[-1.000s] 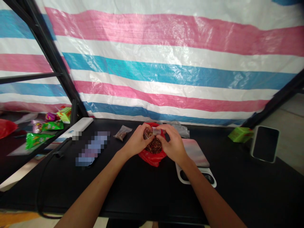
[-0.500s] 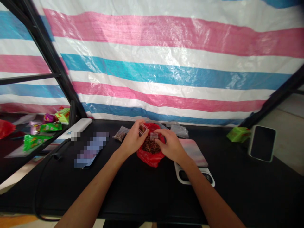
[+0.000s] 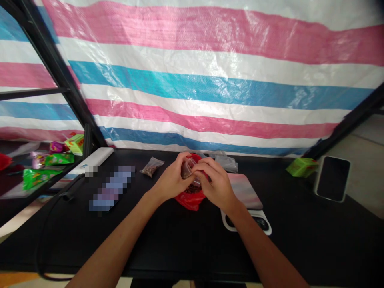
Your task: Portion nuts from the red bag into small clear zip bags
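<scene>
Over a red plastic bag (image 3: 192,202) filled with small brown, grain-like pieces (image 3: 192,189), my two hands are close together. My left hand (image 3: 174,178) is closed around what looks like a small clear plastic bag (image 3: 188,167), its mouth spread open. On the other side, my right hand (image 3: 213,180) pinches a small clear plastic piece (image 3: 196,182) at the bag's mouth; its kind is unclear, and the fingers hide part of it. A small clear bag of brown pieces (image 3: 152,167) lies left of my left hand.
A white scale (image 3: 244,192) lies under my right forearm. Empty clear bags (image 3: 226,162) are behind it. Farther right are a green box (image 3: 301,167) and a propped phone (image 3: 333,179). At left are a white power strip (image 3: 99,158), a blurred-out item (image 3: 114,188) and green snack packets (image 3: 39,178).
My right hand has moved left and up, bringing its clear piece against the clear plastic in my left hand. The hands now cover more of the red bag. The view has shifted slightly.
</scene>
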Demonstrator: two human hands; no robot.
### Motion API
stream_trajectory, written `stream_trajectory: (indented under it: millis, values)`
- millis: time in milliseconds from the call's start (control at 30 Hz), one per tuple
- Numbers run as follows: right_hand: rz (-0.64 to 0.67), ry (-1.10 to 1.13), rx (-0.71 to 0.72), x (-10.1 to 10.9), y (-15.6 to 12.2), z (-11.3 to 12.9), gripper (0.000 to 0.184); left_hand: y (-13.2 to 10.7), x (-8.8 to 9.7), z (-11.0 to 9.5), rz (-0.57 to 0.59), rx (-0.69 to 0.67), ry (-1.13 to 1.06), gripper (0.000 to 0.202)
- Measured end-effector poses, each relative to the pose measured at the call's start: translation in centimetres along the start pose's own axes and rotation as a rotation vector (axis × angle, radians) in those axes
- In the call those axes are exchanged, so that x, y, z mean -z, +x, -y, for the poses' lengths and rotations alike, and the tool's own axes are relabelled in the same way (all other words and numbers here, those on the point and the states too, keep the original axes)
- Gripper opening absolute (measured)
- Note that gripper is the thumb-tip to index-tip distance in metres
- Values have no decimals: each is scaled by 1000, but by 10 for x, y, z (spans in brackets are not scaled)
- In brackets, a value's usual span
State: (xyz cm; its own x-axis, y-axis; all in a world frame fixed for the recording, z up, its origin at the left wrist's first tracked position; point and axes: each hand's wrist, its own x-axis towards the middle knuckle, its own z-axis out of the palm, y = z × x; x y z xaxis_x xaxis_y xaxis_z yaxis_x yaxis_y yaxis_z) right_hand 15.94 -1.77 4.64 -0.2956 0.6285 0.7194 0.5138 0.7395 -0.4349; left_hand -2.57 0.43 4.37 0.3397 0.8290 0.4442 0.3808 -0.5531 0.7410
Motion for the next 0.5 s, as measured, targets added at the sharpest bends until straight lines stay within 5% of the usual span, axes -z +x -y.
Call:
stream_trajectory:
  millis: [167, 267, 367, 500]
  values:
    - [-175, 78, 1, 1, 3, 3, 19, -1, -7, -3, 47, 82, -142, 35]
    - [-194, 83, -101, -6, 2, 1, 40, 1, -17, 3, -1, 68, -392, 40]
    - [-118, 173, -235, -14, -1, -3, 62, 3, -23, 10, -3, 30, -569, 46]
    - [78, 326, -263, -18, -4, -4, 62, 3, -24, 16, -56, 131, -611, 52]
